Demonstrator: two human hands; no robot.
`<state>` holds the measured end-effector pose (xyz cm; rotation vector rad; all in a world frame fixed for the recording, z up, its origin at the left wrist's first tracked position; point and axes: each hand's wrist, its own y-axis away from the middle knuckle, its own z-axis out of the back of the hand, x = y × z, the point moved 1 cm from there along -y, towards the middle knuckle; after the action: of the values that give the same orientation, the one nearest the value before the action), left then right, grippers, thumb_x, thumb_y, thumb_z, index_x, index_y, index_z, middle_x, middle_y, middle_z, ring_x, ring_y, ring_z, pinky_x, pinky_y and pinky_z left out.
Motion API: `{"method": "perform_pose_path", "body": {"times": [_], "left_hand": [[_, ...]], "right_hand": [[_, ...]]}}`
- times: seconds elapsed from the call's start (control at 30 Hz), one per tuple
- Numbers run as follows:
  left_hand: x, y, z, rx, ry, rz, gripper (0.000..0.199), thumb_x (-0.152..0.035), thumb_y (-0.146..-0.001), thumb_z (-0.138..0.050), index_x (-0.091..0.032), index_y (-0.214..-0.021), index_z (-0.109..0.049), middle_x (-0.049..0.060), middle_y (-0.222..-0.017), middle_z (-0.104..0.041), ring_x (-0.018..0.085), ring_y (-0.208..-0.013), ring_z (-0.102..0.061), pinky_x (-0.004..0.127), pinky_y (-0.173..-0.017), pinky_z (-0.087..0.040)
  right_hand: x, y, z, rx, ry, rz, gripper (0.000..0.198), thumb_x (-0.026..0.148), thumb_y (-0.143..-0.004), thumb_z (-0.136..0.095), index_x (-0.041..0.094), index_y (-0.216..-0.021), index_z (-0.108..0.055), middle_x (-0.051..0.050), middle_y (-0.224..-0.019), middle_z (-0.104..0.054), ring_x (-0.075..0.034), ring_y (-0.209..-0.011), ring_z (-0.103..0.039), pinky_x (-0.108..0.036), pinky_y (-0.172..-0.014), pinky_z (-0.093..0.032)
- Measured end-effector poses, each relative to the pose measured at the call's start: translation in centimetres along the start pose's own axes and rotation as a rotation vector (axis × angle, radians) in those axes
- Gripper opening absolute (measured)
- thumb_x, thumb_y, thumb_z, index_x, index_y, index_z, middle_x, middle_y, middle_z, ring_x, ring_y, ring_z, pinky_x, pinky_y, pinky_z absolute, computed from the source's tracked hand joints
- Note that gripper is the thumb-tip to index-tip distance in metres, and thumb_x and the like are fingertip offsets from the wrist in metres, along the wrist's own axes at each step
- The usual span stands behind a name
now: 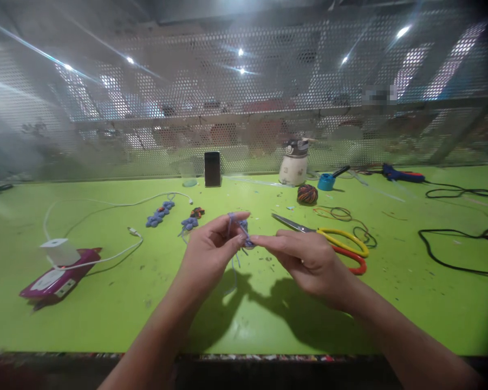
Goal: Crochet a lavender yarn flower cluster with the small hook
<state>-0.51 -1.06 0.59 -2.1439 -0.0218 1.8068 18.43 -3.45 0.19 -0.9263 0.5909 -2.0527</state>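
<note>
My left hand (211, 244) pinches a small purple-blue crocheted yarn piece (249, 242) between thumb and fingers, with a strand running up over the index finger and a loose tail dangling below. From the right, my right hand (308, 260) meets the piece with its index fingertip. Its other fingers are curled in, and whatever they hold is hidden. Beyond my left hand lie a small purple-blue crocheted piece (189, 223) and an orange-and-black one (197, 212). A longer strip of joined purple-blue crocheted pieces (161, 214) lies farther left.
Scissors (341, 242) with yellow and red handles lie beside my right hand. Behind are a multicoloured yarn ball (307, 194), blue tape roll (326, 182), jar-like bottle (293, 165), phone (212, 169) and glue gun (402, 174). A purple power strip (60, 273) with a white cable is left.
</note>
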Motion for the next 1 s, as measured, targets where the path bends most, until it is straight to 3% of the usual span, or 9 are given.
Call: {"method": "perform_pose_path", "body": {"times": [0.2, 0.3, 0.47, 0.63, 0.83, 1.0], "left_hand": [[0.6, 0.2, -0.1, 0.023, 0.137, 0.174, 0.017, -0.016, -0.068, -0.079, -0.016, -0.085, -0.078, 0.003, -0.077, -0.071, 0.011, -0.075, -0.06, 0.024, -0.076, -0.046], [0.4, 0.2, -0.4, -0.044, 0.287, 0.244, 0.011, -0.011, -0.062, -0.078, -0.014, -0.072, -0.076, 0.002, -0.07, -0.067, 0.01, -0.067, -0.058, 0.023, -0.071, -0.045], [0.3, 0.5, -0.7, -0.052, 0.271, 0.181, 0.007, -0.009, -0.066, -0.072, -0.016, -0.065, -0.072, -0.001, -0.066, -0.062, 0.01, -0.067, -0.055, 0.024, -0.073, -0.043], [0.5, 0.6, -0.6, -0.04, 0.157, 0.098, 0.011, -0.01, -0.069, -0.072, -0.017, -0.062, -0.067, -0.001, -0.068, -0.061, 0.011, -0.069, -0.052, 0.026, -0.073, -0.041], [0.7, 0.2, -0.6, -0.054, 0.267, 0.173, 0.015, -0.011, -0.067, -0.076, -0.016, -0.076, -0.065, -0.001, -0.07, -0.062, 0.011, -0.065, -0.056, 0.026, -0.067, -0.042], [0.1, 0.1, -0.3, 0.005, 0.369, 0.198, 0.046, -0.011, -0.067, -0.073, -0.014, -0.113, -0.064, 0.004, -0.082, -0.067, 0.013, -0.069, -0.059, 0.025, -0.064, -0.045]], "right_hand": [[0.2, -0.1, -0.4, -0.154, -0.106, -0.04, 0.035, 0.006, -0.09, -0.051, 0.019, -0.117, -0.069, -0.004, -0.087, -0.074, -0.011, -0.067, -0.061, -0.024, -0.061, -0.046], [0.1, -0.1, -0.6, -0.185, -0.181, -0.168, 0.031, 0.011, -0.09, -0.054, 0.021, -0.115, -0.07, -0.004, -0.086, -0.074, -0.011, -0.065, -0.059, -0.024, -0.057, -0.045], [-0.1, -0.1, -0.9, -0.167, -0.403, -0.451, 0.028, 0.02, -0.09, -0.057, 0.019, -0.113, -0.072, 0.001, -0.063, -0.059, -0.009, -0.05, -0.041, -0.022, -0.045, -0.034], [0.0, -0.3, -1.2, -0.098, -0.638, -0.565, 0.037, 0.022, -0.09, -0.057, 0.021, -0.126, -0.064, 0.006, -0.056, -0.045, -0.007, -0.046, -0.033, -0.021, -0.043, -0.028], [-0.2, -0.1, -1.1, -0.067, -0.666, -0.542, 0.033, 0.023, -0.089, -0.059, 0.017, -0.12, -0.068, 0.005, -0.056, -0.043, -0.007, -0.047, -0.033, -0.022, -0.044, -0.025], [-0.3, 0.1, -0.9, -0.01, -0.586, -0.5, 0.034, 0.02, -0.09, -0.056, 0.02, -0.122, -0.068, 0.004, -0.059, -0.043, -0.008, -0.05, -0.035, -0.022, -0.046, -0.028]]}}
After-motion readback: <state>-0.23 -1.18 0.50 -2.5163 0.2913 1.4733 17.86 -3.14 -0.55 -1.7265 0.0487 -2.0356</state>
